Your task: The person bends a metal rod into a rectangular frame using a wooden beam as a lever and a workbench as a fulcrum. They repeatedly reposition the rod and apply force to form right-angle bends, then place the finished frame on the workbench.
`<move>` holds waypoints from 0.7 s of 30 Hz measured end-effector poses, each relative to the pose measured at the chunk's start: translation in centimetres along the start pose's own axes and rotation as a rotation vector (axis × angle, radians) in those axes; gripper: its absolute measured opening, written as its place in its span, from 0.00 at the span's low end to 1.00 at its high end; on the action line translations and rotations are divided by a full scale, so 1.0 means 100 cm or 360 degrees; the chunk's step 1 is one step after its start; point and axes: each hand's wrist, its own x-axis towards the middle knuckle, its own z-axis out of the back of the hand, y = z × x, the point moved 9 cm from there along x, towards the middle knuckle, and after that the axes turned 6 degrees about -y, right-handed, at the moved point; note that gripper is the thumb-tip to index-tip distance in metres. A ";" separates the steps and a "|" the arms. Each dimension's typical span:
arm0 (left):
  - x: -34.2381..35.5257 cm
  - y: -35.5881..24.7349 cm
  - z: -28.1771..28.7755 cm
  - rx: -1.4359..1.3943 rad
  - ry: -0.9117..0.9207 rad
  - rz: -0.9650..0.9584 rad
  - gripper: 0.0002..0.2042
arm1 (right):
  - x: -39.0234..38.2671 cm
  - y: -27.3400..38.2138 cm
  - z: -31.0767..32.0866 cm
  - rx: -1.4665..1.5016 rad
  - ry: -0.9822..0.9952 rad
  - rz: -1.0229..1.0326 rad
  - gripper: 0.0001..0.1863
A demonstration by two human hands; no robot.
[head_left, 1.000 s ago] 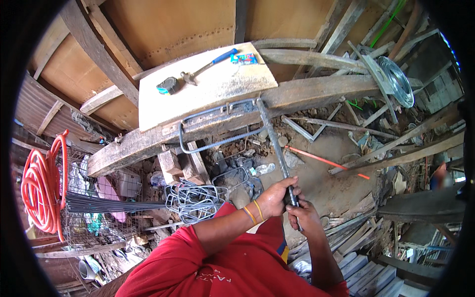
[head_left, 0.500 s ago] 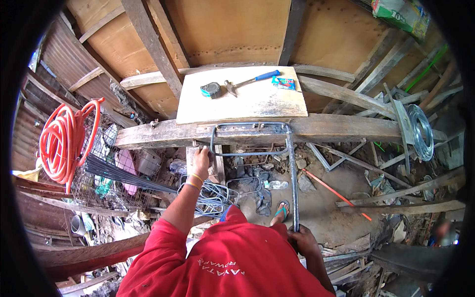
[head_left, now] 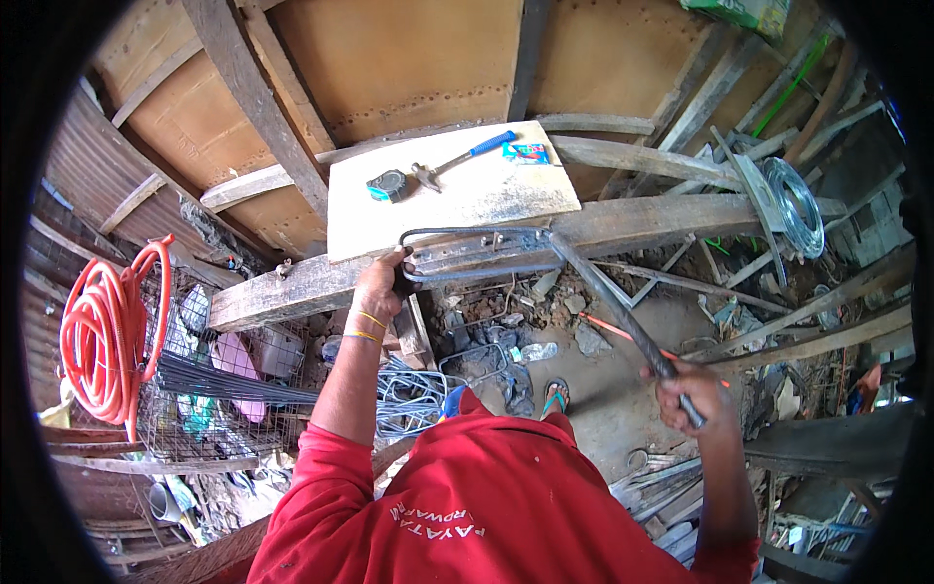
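Note:
On the thick wooden beam (head_left: 662, 222) lies a steel rod bent into a long rectangular loop (head_left: 467, 274). My left hand (head_left: 381, 284) is closed round the loop's left end. A long dark metal bar (head_left: 623, 304) slants from the loop's right end down toward me. Wrapped round its near end, my right hand (head_left: 696, 397) holds it off to the right. Small metal pegs (head_left: 497, 237) stand up from the beam inside the loop. The joint between bar and rod is too small to make out.
Behind the beam, a pale board (head_left: 452, 200) carries a tape measure (head_left: 387, 185), a blue-handled claw hammer (head_left: 467, 156) and a small blue packet (head_left: 525, 153). Orange hose (head_left: 102, 341) hangs at left near a wire cage (head_left: 209, 428). Coiled wire (head_left: 793, 209) hangs at right.
My right hand has moved up and out to the right, swinging the bar from nearly straight to a slant. My left hand now sits higher on the loop's left end. The view has shifted slightly.

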 end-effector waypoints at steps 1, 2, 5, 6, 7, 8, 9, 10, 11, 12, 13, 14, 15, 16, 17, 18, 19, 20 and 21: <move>-0.009 -0.006 -0.007 -0.0033 -0.0016 -0.0031 0.11 | 0.001 -0.004 0.007 0.0028 -0.0029 0.0029 0.22; -0.016 -0.015 -0.016 -0.0095 0.0002 -0.0102 0.09 | 0.003 -0.011 0.011 0.0058 -0.0009 0.0060 0.23; -0.031 -0.032 -0.034 0.0035 -0.0045 -0.0224 0.07 | 0.011 -0.033 0.027 -0.0236 -0.0115 0.0136 0.24; -0.034 -0.036 -0.041 -0.0043 -0.0019 -0.0228 0.07 | 0.014 -0.034 0.030 -0.0235 -0.0084 0.0153 0.25; -0.035 -0.043 -0.046 0.0035 -0.0038 -0.0283 0.07 | 0.016 -0.038 0.032 -0.0262 -0.0076 0.0144 0.25; -0.036 -0.047 -0.050 0.0136 -0.0053 -0.0279 0.07 | 0.018 -0.038 0.036 -0.0271 -0.0061 0.0131 0.25; -0.040 -0.051 -0.053 0.0227 -0.0083 -0.0324 0.07 | 0.019 -0.037 0.040 -0.0291 -0.0052 0.0117 0.26; -0.044 -0.051 -0.056 0.0234 -0.0122 -0.0287 0.06 | 0.017 -0.034 0.043 -0.0310 -0.0026 0.0109 0.26; -0.051 -0.052 -0.060 0.0148 -0.0163 -0.0268 0.06 | 0.017 -0.029 0.047 -0.0327 0.0007 0.0118 0.26; -0.060 -0.052 -0.065 0.0054 -0.0212 -0.0281 0.06 | 0.016 -0.028 0.053 -0.0257 0.0000 0.0074 0.28; -0.069 -0.050 -0.071 -0.0040 -0.0285 -0.0235 0.06 | 0.016 -0.023 0.057 -0.0157 0.0066 0.0076 0.28; -0.079 -0.055 -0.084 -0.0044 -0.0284 -0.0292 0.07 | 0.017 -0.021 0.062 -0.0071 0.0115 0.0048 0.28; -0.087 -0.064 -0.097 -0.0094 -0.0263 -0.0330 0.08 | 0.019 -0.019 0.068 0.0029 0.0172 0.0017 0.28; -0.095 -0.083 -0.121 -0.0039 -0.0136 -0.0488 0.09 | 0.023 -0.019 0.072 0.0057 0.0258 0.0004 0.24; -0.103 -0.093 -0.143 0.0043 -0.0087 -0.0571 0.10 | 0.033 -0.030 0.090 -0.0148 0.0107 -0.0155 0.22; -0.111 -0.099 -0.166 0.0271 -0.0038 -0.0632 0.12 | 0.044 -0.043 0.107 -0.0327 0.0009 -0.0290 0.21; -0.120 -0.109 -0.194 0.0446 0.0087 -0.0798 0.13 | 0.057 -0.053 0.128 -0.0533 -0.0108 -0.0417 0.20; -0.131 -0.099 -0.218 0.0627 0.0161 -0.0793 0.16 | 0.071 -0.063 0.134 -0.0449 -0.0048 -0.0445 0.13; -0.138 -0.092 -0.237 0.0837 0.0088 -0.0854 0.16 | 0.081 -0.066 0.153 -0.0572 -0.0129 -0.0393 0.11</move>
